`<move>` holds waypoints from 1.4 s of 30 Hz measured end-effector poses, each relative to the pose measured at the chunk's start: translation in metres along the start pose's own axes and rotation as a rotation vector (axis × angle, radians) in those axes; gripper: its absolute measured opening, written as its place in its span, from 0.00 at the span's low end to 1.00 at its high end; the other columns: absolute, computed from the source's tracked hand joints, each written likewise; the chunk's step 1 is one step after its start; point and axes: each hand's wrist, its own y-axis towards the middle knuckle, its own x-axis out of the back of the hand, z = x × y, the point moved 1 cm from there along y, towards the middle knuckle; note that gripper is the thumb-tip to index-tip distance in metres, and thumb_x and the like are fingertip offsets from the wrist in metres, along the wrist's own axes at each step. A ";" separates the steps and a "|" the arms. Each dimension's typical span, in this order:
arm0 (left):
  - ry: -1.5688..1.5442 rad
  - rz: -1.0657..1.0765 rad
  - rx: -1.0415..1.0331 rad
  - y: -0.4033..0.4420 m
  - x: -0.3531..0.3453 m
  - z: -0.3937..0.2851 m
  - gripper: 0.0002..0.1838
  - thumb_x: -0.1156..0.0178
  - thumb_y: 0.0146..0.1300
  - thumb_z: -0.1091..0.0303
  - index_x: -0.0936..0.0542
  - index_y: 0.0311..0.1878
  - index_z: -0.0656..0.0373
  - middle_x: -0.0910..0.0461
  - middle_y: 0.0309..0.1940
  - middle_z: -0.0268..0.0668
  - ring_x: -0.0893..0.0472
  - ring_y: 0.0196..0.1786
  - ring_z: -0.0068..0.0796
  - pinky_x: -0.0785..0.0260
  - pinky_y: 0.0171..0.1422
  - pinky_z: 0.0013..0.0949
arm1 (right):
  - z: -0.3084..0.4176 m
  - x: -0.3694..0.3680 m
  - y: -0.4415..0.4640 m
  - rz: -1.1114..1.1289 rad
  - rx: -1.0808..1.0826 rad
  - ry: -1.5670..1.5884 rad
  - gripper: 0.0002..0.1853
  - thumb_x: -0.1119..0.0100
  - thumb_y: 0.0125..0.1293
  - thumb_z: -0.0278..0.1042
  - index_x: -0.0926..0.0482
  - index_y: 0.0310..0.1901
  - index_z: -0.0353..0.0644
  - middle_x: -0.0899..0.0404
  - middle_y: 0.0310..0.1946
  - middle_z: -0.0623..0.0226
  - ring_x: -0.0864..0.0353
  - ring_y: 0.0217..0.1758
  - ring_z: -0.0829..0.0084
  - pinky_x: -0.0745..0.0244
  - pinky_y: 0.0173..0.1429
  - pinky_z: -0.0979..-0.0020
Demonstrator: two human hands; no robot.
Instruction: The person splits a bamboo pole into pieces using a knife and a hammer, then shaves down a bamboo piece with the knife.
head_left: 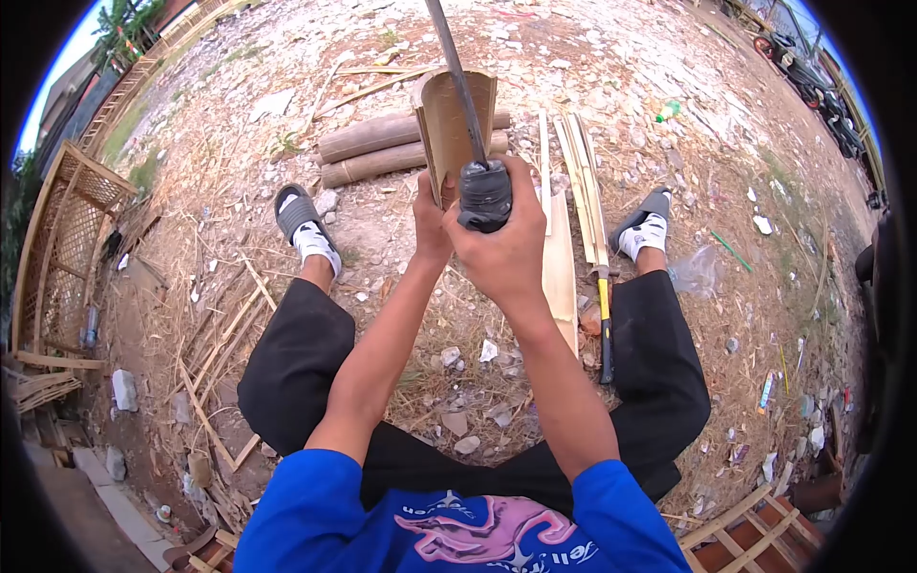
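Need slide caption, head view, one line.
Right hand grips a long knife by its black handle; left hand holds a split bamboo piece above littered ground.

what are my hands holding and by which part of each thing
Right hand: the bladed tool, by its black-wrapped handle. Left hand: the split bamboo piece, by its near end.

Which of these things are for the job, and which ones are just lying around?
Probably for the job:
long dark blade, its black-wrapped handle in the right hand
curved bamboo piece in the left hand
maybe the pale strips and brown poles on the ground

Probably just lying about:
green bottle
clear plastic bag
green stick
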 end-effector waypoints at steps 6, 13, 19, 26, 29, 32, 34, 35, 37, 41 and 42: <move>0.460 -0.127 -0.161 0.024 0.048 0.029 0.12 0.46 0.74 0.68 0.30 0.57 0.59 0.20 0.42 0.40 0.19 0.44 0.28 0.26 0.52 0.33 | -0.011 0.009 0.008 0.076 -0.127 0.230 0.24 0.35 0.51 0.23 0.29 0.51 0.36 0.21 0.32 0.67 0.20 0.34 0.76 0.24 0.40 0.73; 0.905 -0.144 -0.335 0.015 0.029 0.037 0.13 0.47 0.75 0.65 0.29 0.59 0.57 0.19 0.41 0.45 0.17 0.46 0.32 0.26 0.49 0.35 | -0.011 0.021 -0.002 -0.054 0.056 -0.069 0.25 0.34 0.52 0.22 0.29 0.54 0.37 0.23 0.33 0.70 0.25 0.33 0.81 0.28 0.41 0.78; 1.120 -0.155 -0.572 0.015 0.000 0.007 0.12 0.48 0.75 0.66 0.28 0.56 0.58 0.19 0.33 0.42 0.18 0.37 0.34 0.27 0.44 0.34 | 0.041 0.051 0.019 -0.080 -0.091 0.455 0.20 0.35 0.56 0.22 0.31 0.49 0.38 0.23 0.32 0.72 0.24 0.30 0.84 0.27 0.35 0.79; 1.137 -0.137 -0.510 0.006 0.002 0.031 0.10 0.47 0.73 0.71 0.28 0.55 0.59 0.20 0.36 0.41 0.19 0.40 0.30 0.27 0.46 0.33 | 0.007 0.038 0.006 -0.048 0.142 -0.087 0.25 0.34 0.54 0.24 0.30 0.54 0.37 0.23 0.35 0.70 0.24 0.35 0.83 0.28 0.42 0.79; 1.002 -0.091 -0.423 0.011 0.015 0.038 0.11 0.46 0.73 0.72 0.28 0.56 0.59 0.19 0.37 0.41 0.18 0.41 0.30 0.26 0.47 0.33 | -0.003 0.035 0.006 -0.081 0.052 -0.008 0.23 0.35 0.54 0.23 0.29 0.52 0.36 0.25 0.34 0.71 0.26 0.33 0.83 0.28 0.39 0.78; 0.908 -0.070 -0.364 0.019 0.026 0.042 0.12 0.46 0.73 0.73 0.29 0.57 0.59 0.19 0.39 0.41 0.18 0.43 0.30 0.26 0.48 0.33 | -0.005 0.034 0.006 -0.077 0.008 0.020 0.23 0.35 0.53 0.23 0.30 0.52 0.36 0.26 0.33 0.72 0.27 0.32 0.83 0.29 0.38 0.77; 0.863 -0.054 -0.330 0.022 0.029 0.045 0.12 0.46 0.72 0.74 0.29 0.57 0.59 0.19 0.41 0.41 0.18 0.44 0.30 0.26 0.49 0.33 | -0.007 0.033 0.006 -0.066 0.023 0.019 0.23 0.35 0.53 0.23 0.30 0.52 0.36 0.26 0.33 0.72 0.27 0.32 0.83 0.29 0.38 0.77; 0.851 -0.056 -0.305 0.021 0.031 0.048 0.12 0.47 0.73 0.74 0.29 0.57 0.59 0.19 0.41 0.41 0.18 0.44 0.30 0.26 0.49 0.33 | -0.009 0.032 0.007 -0.055 0.039 0.010 0.23 0.35 0.53 0.23 0.30 0.52 0.36 0.26 0.33 0.72 0.27 0.32 0.83 0.29 0.38 0.77; 0.844 -0.043 -0.288 0.019 0.027 0.047 0.12 0.47 0.73 0.74 0.29 0.57 0.59 0.19 0.41 0.42 0.17 0.45 0.31 0.26 0.49 0.34 | -0.008 0.031 0.007 -0.042 0.058 -0.015 0.23 0.35 0.54 0.23 0.30 0.52 0.36 0.25 0.33 0.72 0.26 0.33 0.83 0.28 0.38 0.77; 0.893 -0.009 -0.320 0.010 0.015 0.039 0.12 0.47 0.73 0.74 0.29 0.58 0.59 0.19 0.42 0.42 0.18 0.45 0.31 0.26 0.49 0.34 | -0.007 0.029 0.006 -0.051 0.067 -0.038 0.24 0.36 0.53 0.23 0.30 0.53 0.37 0.25 0.34 0.71 0.26 0.33 0.83 0.28 0.39 0.77; 0.898 -0.004 -0.325 0.009 0.013 0.039 0.13 0.47 0.73 0.74 0.29 0.58 0.59 0.19 0.42 0.42 0.18 0.45 0.31 0.26 0.49 0.34 | -0.007 0.028 0.006 -0.058 0.073 -0.032 0.24 0.36 0.53 0.23 0.30 0.54 0.37 0.25 0.34 0.71 0.25 0.34 0.82 0.28 0.39 0.77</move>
